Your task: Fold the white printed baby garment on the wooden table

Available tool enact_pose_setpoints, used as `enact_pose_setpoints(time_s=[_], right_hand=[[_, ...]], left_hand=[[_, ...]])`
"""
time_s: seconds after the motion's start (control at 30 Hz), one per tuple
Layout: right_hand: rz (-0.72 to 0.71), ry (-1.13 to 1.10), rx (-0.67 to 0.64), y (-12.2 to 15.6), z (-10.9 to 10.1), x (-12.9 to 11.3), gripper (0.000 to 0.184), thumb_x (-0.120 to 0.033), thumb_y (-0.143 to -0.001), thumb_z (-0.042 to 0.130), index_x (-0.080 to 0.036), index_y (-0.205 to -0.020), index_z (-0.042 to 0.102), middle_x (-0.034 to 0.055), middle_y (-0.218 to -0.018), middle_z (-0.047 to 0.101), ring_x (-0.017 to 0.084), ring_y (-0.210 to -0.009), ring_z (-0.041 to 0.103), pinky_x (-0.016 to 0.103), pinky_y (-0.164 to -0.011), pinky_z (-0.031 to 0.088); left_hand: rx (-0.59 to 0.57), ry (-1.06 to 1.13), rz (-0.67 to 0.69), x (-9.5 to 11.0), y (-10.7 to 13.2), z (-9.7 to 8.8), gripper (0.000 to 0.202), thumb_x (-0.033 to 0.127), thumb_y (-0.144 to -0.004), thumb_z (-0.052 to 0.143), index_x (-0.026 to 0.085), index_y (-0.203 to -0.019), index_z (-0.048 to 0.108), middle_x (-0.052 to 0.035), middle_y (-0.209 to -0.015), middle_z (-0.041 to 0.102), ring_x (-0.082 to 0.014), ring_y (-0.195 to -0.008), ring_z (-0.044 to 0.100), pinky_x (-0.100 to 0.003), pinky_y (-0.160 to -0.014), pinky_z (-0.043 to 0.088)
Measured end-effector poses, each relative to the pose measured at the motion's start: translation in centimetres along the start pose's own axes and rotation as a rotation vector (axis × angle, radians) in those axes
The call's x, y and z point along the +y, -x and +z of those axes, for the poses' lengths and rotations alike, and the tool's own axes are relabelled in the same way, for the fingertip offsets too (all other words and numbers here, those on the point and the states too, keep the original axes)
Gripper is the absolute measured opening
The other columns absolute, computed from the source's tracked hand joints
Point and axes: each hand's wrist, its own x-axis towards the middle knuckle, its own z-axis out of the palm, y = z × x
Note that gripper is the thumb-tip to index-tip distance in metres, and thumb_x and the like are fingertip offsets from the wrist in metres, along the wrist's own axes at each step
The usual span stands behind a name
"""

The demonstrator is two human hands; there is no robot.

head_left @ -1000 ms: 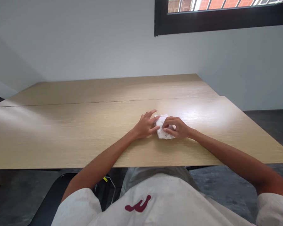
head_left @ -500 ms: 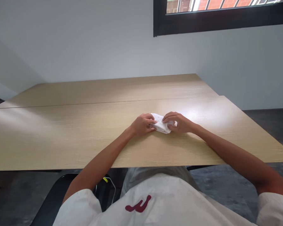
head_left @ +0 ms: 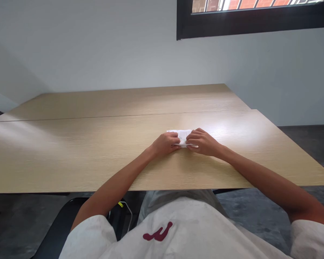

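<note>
A small white folded cloth [head_left: 182, 136], with faint markings on top, is held just above or on the wooden table; I cannot tell if it touches. My left hand [head_left: 166, 144] grips its left end, fingers on top and thumb at the near edge. Around the right end, the fingers of my right hand [head_left: 202, 142] are curled in the same way. Both hands cover the ends of the cloth, leaving its middle in sight.
The pale wooden table [head_left: 83, 154] has a seam running across it and a near edge in front of my body. Behind it rises a grey wall [head_left: 110, 46] with a dark window frame [head_left: 232, 26]. A black chair [head_left: 62, 226] stands below, at the left.
The cloth has turned from a slanted position to lie straight between my hands. My right hand's fingers have closed more tightly on its end.
</note>
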Motion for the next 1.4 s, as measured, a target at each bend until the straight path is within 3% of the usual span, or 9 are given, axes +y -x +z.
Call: enact_pose_setpoints(time_s=[0.1,0.27,0.37,0.6,0.83,0.97,1.13,1.3,1.4], right_hand=[[-0.007,0.049,-0.023,-0.1,-0.1,0.0,0.012,-0.018,-0.093,0.055,-0.019,-0.089,0.066,0.0044,-0.093,0.071,0.018,-0.082,0.059,0.033,-0.077,0.037],[0.044,0.15,-0.047,0.1,-0.1,0.3,0.015,-0.018,-0.095,0.052,-0.018,-0.087,0.065,0.0047,-0.092,0.071,0.02,-0.087,0.059,0.034,-0.079,0.036],[0.075,0.198,-0.047,0.3,0.0,0.5,0.015,-0.017,-0.097,0.051,-0.018,-0.098,0.066,0.0046,-0.093,0.07,0.019,-0.087,0.06,0.033,-0.079,0.036],[0.066,0.241,-0.044,0.5,0.5,0.5,0.025,-0.008,-0.096,0.046,-0.018,-0.098,0.068,0.006,-0.094,0.069,0.018,-0.082,0.058,0.031,-0.074,0.037],[0.194,0.187,-0.069,0.4,0.8,0.5,0.023,-0.023,-0.099,0.048,-0.017,-0.103,0.069,0.0082,-0.09,0.068,0.019,-0.081,0.061,0.032,-0.073,0.04],[0.267,0.103,-0.095,0.5,0.9,0.5,0.025,-0.025,-0.098,0.049,-0.015,-0.112,0.067,0.0076,-0.087,0.071,0.02,-0.08,0.064,0.034,-0.079,0.042],[0.325,0.049,-0.13,0.8,1.2,1.0,0.037,-0.025,-0.096,0.049,-0.014,-0.129,0.06,0.0087,-0.087,0.073,0.021,-0.076,0.065,0.036,-0.083,0.042],[0.334,-0.007,-0.155,0.9,1.4,1.2,0.043,-0.024,-0.097,0.044,-0.016,-0.139,0.055,0.0077,-0.086,0.072,0.021,-0.076,0.065,0.036,-0.083,0.041],[0.372,-0.071,-0.181,0.8,1.3,1.4,0.045,-0.025,-0.097,0.045,-0.018,-0.14,0.055,0.0059,-0.082,0.071,0.019,-0.073,0.062,0.035,-0.081,0.041]], left_hand=[[-0.022,0.032,0.017,0.1,0.0,-0.2,0.02,0.034,-0.091,0.061,0.018,-0.083,0.068,-0.0036,-0.085,0.06,-0.0157,-0.076,0.056,-0.027,-0.068,0.044],[-0.002,0.038,0.077,0.0,0.2,-0.2,0.018,0.031,-0.094,0.058,0.02,-0.102,0.069,-0.0064,-0.101,0.063,-0.0164,-0.086,0.06,-0.026,-0.077,0.048],[0.028,-0.07,0.076,0.2,0.3,0.1,0.02,0.03,-0.096,0.055,0.022,-0.11,0.068,-0.0066,-0.104,0.065,-0.0165,-0.089,0.06,-0.027,-0.079,0.049],[0.123,-0.249,-0.021,2.2,-0.3,1.5,0.028,0.022,-0.101,0.044,0.019,-0.093,0.071,-0.0059,-0.094,0.067,-0.016,-0.085,0.06,-0.028,-0.075,0.049],[0.05,-0.345,-0.075,3.3,-0.5,1.4,0.031,0.011,-0.095,0.046,0.014,-0.12,0.064,-0.01,-0.11,0.067,-0.0229,-0.101,0.058,-0.035,-0.084,0.048],[0.001,-0.295,-0.047,4.4,-0.4,0.8,0.04,0.018,-0.09,0.051,0.012,-0.13,0.057,-0.0128,-0.122,0.063,-0.0262,-0.112,0.055,-0.039,-0.091,0.045],[-0.03,-0.219,-0.054,5.2,-0.4,0.5,0.043,0.025,-0.088,0.053,0.013,-0.129,0.056,-0.0135,-0.133,0.059,-0.0291,-0.124,0.049,-0.044,-0.097,0.04],[-0.044,-0.106,-0.049,5.1,-0.4,0.3,0.047,0.027,-0.085,0.058,0.016,-0.131,0.055,-0.0138,-0.136,0.058,-0.0316,-0.128,0.047,-0.046,-0.099,0.037],[0.003,0.037,-0.034,4.2,-0.5,-0.2,0.05,0.029,-0.085,0.06,0.02,-0.134,0.054,-0.0104,-0.134,0.061,-0.0301,-0.128,0.047,-0.045,-0.104,0.036]])
